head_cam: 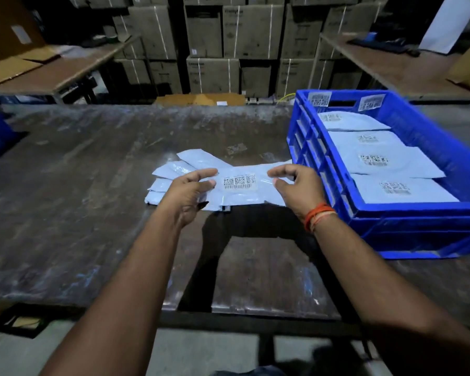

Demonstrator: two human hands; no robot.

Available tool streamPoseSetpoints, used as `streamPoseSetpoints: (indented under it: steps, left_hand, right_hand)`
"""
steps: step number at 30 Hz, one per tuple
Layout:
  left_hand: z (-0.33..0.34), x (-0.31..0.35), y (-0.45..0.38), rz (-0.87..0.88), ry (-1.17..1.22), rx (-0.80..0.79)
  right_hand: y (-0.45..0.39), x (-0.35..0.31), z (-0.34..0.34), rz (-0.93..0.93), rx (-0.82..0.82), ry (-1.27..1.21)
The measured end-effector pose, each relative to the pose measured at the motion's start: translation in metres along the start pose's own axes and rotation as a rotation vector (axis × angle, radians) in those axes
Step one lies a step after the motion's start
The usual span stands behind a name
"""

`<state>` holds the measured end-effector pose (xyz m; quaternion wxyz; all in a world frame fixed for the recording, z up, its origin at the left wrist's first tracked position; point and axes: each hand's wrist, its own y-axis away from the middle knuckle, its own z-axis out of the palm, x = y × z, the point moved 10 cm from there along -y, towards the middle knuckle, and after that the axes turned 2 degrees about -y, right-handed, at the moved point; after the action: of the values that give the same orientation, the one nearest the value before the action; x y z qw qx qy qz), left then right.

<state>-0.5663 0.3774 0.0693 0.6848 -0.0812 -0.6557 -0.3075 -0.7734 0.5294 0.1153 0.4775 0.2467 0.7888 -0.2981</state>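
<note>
A pale blue plastic pouch (244,194) with a barcode label (239,181) is held just above the dark table (79,199). My left hand (187,194) pinches its left end between thumb and fingers. My right hand (296,188) pinches its right end, with an orange thread band on that wrist. Several more pale blue pouches (171,172) lie fanned on the table behind and to the left of my left hand.
A blue plastic crate (418,221) stands on the table at the right, holding several labelled pouches (375,161) laid in a row. Stacked cardboard boxes (228,44) fill the background. Side tables run along the left (65,69) and right (407,66).
</note>
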Motion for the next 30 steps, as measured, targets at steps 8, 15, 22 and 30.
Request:
streamPoseSetpoints:
  steps: [8, 15, 22, 30]
  left_hand:
    - [0.074, 0.082, 0.016, 0.121, -0.009, -0.098]
    - [0.212, 0.102, 0.021, 0.289, -0.319, -0.172]
    - [0.334, 0.061, 0.014, 0.355, -0.982, -0.282]
    - [0.368, 0.068, 0.02, 0.561, -1.59, -0.169]
  right_hand:
    - [-0.038, -0.048, -0.108, -0.064, 0.058, -0.076]
    - [-0.05, -0.001, -0.245, 0.135, 0.127, -0.059]
    - [-0.041, 0.09, -0.331, 0.39, 0.047, 0.33]
    - [-0.045, 0.111, -0.332, 0.41, -0.023, 0.795]
